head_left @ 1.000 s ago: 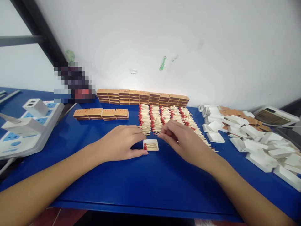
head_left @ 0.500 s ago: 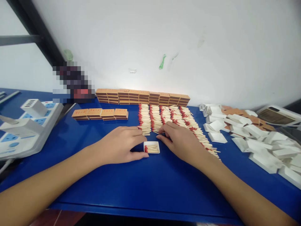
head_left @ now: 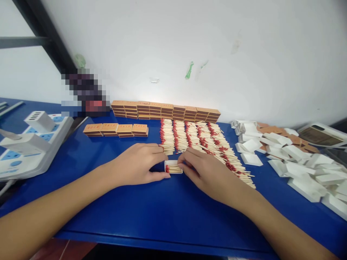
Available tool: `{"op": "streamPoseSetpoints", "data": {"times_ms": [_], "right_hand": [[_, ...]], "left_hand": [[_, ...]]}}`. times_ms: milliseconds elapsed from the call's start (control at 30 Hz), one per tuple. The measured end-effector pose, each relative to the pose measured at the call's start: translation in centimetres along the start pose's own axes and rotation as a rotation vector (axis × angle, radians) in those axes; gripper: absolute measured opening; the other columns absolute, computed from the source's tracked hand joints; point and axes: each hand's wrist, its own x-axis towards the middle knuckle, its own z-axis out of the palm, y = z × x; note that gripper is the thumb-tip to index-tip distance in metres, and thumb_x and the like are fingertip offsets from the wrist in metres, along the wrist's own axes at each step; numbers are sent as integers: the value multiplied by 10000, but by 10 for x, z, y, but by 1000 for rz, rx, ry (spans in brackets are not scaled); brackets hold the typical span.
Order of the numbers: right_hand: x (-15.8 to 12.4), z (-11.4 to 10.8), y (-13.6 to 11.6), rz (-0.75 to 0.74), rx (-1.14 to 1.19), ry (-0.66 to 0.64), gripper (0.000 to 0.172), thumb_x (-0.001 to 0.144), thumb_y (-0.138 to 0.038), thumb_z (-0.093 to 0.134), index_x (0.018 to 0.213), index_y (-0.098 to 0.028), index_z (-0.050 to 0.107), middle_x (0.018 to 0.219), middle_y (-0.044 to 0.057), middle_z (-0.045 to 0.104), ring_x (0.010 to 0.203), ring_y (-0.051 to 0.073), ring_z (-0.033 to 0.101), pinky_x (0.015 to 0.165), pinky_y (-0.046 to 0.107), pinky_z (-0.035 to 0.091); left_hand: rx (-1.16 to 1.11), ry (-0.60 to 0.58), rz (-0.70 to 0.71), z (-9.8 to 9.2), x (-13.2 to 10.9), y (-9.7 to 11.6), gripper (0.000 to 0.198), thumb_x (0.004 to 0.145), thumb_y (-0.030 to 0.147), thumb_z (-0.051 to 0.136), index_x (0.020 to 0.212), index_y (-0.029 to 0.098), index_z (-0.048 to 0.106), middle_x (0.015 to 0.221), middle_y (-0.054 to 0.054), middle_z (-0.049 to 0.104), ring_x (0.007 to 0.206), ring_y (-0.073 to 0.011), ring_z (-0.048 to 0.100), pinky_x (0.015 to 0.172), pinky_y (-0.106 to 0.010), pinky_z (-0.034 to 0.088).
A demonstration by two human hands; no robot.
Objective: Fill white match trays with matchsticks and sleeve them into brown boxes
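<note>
A small white matchbox tray (head_left: 174, 172) lies in front of me with several red-headed matchsticks (head_left: 173, 168) in it. My left hand (head_left: 143, 162) holds its left end, thumb along the near side and fingers along the far side. My right hand (head_left: 199, 164) is closed in a pinch over the tray's right end; its fingertips are on matchsticks there, and partly hide them. Just behind both hands are rows of loose matchsticks (head_left: 167, 137), their red heads mostly to the left.
Closed matchboxes (head_left: 154, 110) are stacked along the wall, with a shorter row of matchboxes (head_left: 110, 129) at the left. Empty white trays (head_left: 306, 169) and brown sleeves are heaped on the right. A power strip (head_left: 51, 144) with plugs stands at the left on the blue table (head_left: 151, 213).
My right hand has moved from the near end of the matchstick rows to the tray's right end. My left hand stays at the tray. The view has shifted slightly.
</note>
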Motion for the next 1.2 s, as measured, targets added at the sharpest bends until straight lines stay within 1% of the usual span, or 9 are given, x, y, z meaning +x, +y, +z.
{"op": "streamPoseSetpoints", "data": {"times_ms": [200, 333, 467, 533, 667, 833, 933, 1067, 1200], "right_hand": [[9, 7, 23, 44, -145, 118, 110, 1041, -196, 558, 1112, -204, 642, 1057, 81, 698, 864, 220, 669, 738, 348, 487], [15, 11, 31, 80, -180, 76, 80, 1041, -203, 566, 988, -204, 626, 1021, 66, 679, 833, 210, 644, 726, 344, 468], [18, 11, 29, 84, -174, 94, 30, 1033, -192, 578, 1035, -209, 603, 1035, 62, 680, 844, 208, 637, 708, 328, 444], [19, 11, 29, 82, -168, 88, 46, 1045, -200, 561, 1036, -211, 604, 1042, 64, 676, 848, 209, 638, 716, 328, 444], [17, 8, 34, 99, -133, 66, 138, 1056, -236, 559, 921, -213, 581, 962, 52, 652, 806, 203, 617, 698, 327, 437], [9, -3, 27, 71, -28, 133, 134, 1065, -253, 537, 942, -221, 578, 936, 41, 643, 842, 201, 611, 719, 322, 441], [5, -4, 14, 52, 65, 90, 143, 1067, -279, 550, 938, -228, 587, 906, 25, 638, 812, 185, 593, 707, 312, 439], [4, 4, 5, 0, 113, 22, 134, 1065, -235, 540, 942, -221, 591, 934, 30, 646, 815, 174, 588, 711, 310, 443], [6, 3, 12, 21, 96, 113, 167, 1073, -263, 525, 945, -217, 621, 909, 38, 660, 787, 177, 593, 694, 314, 441]], "left_hand": [[-2, 5, 12, 0, -1, 2, 354, 990, 478, 696, 1066, 137, 753, 891, -37, 709, 835, -203, 686, 741, -328, 480], [-13, -10, -2, 0, -1, 3, 345, 992, 476, 692, 1060, 144, 757, 889, -32, 711, 826, -197, 686, 737, -326, 476], [-29, -13, -4, 0, 0, 2, 348, 995, 484, 685, 1057, 150, 759, 891, -34, 713, 824, -193, 683, 738, -320, 473], [-30, -18, -8, 0, 1, 2, 353, 996, 490, 683, 1054, 150, 761, 881, -33, 711, 816, -191, 679, 726, -319, 469], [-13, -26, -16, 1, 1, 2, 368, 989, 502, 689, 1052, 147, 762, 876, -32, 714, 817, -197, 683, 716, -325, 469], [10, -24, -23, 1, 1, 2, 387, 991, 521, 678, 1073, 152, 760, 913, -40, 730, 852, -209, 696, 750, -338, 485], [18, -30, -31, 1, 1, 2, 383, 993, 519, 675, 1061, 152, 760, 897, -39, 726, 838, -208, 693, 736, -337, 482], [32, -19, -18, -1, 0, 3, 383, 998, 515, 669, 1028, 143, 757, 868, -43, 716, 807, -205, 684, 708, -334, 472], [34, -16, -13, -1, 0, 3, 378, 1002, 513, 663, 1055, 150, 755, 884, -41, 723, 820, -202, 686, 722, -330, 486]]}}
